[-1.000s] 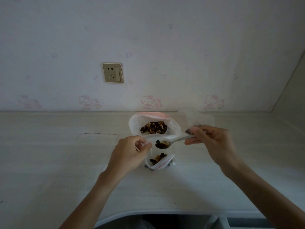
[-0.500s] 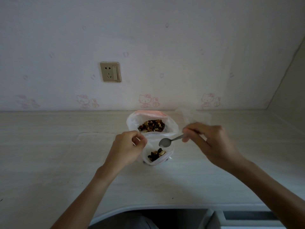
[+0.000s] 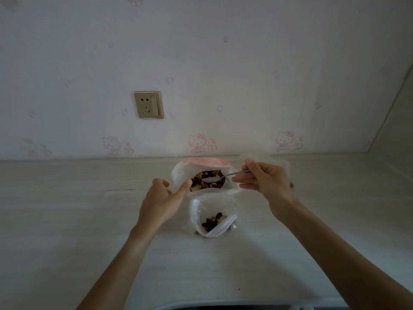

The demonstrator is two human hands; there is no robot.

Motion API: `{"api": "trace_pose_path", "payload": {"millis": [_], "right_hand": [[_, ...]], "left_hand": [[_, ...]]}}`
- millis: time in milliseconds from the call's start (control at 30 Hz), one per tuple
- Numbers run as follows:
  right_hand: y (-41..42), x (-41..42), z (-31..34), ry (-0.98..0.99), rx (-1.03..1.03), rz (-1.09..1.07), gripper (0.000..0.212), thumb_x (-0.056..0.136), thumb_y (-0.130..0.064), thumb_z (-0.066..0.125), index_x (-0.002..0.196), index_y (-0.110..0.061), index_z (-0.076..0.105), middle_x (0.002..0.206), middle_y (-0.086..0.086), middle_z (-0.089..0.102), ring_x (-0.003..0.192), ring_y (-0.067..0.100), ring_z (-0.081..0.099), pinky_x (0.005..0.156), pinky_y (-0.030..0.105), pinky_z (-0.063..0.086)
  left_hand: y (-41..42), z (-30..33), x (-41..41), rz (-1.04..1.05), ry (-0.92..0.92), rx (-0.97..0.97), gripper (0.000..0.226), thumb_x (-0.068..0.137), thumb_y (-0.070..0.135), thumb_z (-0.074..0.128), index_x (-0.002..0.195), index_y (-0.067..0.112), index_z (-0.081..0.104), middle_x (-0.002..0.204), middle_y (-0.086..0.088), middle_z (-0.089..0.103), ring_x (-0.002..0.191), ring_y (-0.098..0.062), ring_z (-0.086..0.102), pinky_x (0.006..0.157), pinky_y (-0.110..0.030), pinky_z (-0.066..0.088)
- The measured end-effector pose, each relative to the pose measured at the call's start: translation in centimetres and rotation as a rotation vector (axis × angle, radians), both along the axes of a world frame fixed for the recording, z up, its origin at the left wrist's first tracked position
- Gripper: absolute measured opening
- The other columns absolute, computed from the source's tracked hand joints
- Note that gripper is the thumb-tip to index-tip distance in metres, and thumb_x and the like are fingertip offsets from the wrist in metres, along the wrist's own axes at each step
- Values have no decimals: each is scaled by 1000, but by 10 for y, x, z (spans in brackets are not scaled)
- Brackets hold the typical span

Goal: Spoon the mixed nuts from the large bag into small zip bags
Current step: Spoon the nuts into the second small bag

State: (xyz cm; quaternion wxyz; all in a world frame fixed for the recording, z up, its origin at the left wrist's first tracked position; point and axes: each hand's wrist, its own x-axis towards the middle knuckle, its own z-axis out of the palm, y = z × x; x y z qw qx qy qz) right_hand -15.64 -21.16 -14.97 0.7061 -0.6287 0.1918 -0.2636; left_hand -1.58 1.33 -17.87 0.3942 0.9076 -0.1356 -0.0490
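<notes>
The large clear bag (image 3: 180, 173) stands open at the back of the counter with mixed nuts (image 3: 202, 186) inside. My right hand (image 3: 266, 182) pinches the handle of a metal spoon (image 3: 233, 174), whose empty bowl lies on the nuts in the large bag. In front of it a small zip bag (image 3: 212, 204) stands open on its own, with a few nuts (image 3: 213, 220) at its bottom. My left hand (image 3: 161, 200) hovers left of both bags. Its thumb reaches to the large bag's near rim, its fingers are loosely curled, and it holds nothing.
The pale counter (image 3: 89, 220) runs to a wall with a socket (image 3: 148, 105). More crumpled clear plastic (image 3: 257, 157) lies behind my right hand. The counter's front edge curves just below my forearms.
The loaded spoon emptied over the small bag, then moved back into the large bag. My left hand let go of the small bag's rim and shifted toward the large bag.
</notes>
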Motion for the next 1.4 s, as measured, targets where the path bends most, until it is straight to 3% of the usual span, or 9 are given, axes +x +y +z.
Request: {"api": "trace_pose_path", "payload": {"millis": [100,167,267,400,500,767,867,1133,1400], "right_hand": [[2,19,-10,35,-98,-9,32,100,-34,65,93,-5,75,81,11,79,81,22,78,74,27,64],[5,27,-18,58,-139,-17,31,99,-35,66,89,-7,75,77,8,79,79,17,78,75,21,62],[6,32,-27,99,-221,-14,34,97,-41,66,84,-11,75,75,2,79,78,11,77,74,11,55],[4,33,-37,126,-273,-12,39,96,-44,65,81,-9,76,76,1,79,79,15,77,83,26,56],[3,35,-42,125,-246,-75,38,99,-39,64,77,-10,77,76,3,79,79,17,78,86,33,58],[10,44,-41,121,-310,-209,38,102,-33,62,69,-22,76,66,-2,77,67,12,75,83,42,61],[14,47,-40,124,-375,-225,42,102,-30,61,62,-28,73,65,-4,76,67,13,75,82,44,61],[15,52,-38,150,-289,-314,35,104,-26,57,73,-20,72,63,1,75,62,19,76,74,48,64],[24,70,-32,197,-389,-321,41,103,-26,59,67,-14,74,60,-1,74,54,14,73,65,40,64]], "left_hand": [[-14,-2,6,-33,103,-82,77,76,84,61,114,19,48,102,7,67,91,-11,67,81,-36,56],[-20,-4,7,-42,116,-166,57,78,70,71,107,23,57,98,6,72,87,-11,71,74,-34,60],[-22,-6,7,-57,125,-242,34,78,40,81,103,30,61,95,9,72,82,-5,70,58,-18,50],[-20,-9,5,-75,134,-287,34,76,17,80,105,27,64,96,6,73,87,-12,71,66,-27,57],[-21,-5,3,-84,179,-340,36,73,15,82,104,26,67,97,3,75,89,-15,73,79,-39,63],[-23,-1,2,-87,225,-383,45,73,12,85,112,24,67,101,2,76,94,-17,73,87,-42,62],[-23,-1,3,-87,215,-381,44,75,13,84,113,26,65,102,3,74,94,-15,72,85,-38,61],[-19,-1,1,-109,174,-403,38,79,12,80,105,35,65,95,9,74,87,-7,71,68,-22,52],[-22,-2,1,-166,216,-416,42,80,11,78,108,39,65,97,10,75,90,-10,72,76,-30,60]]}}
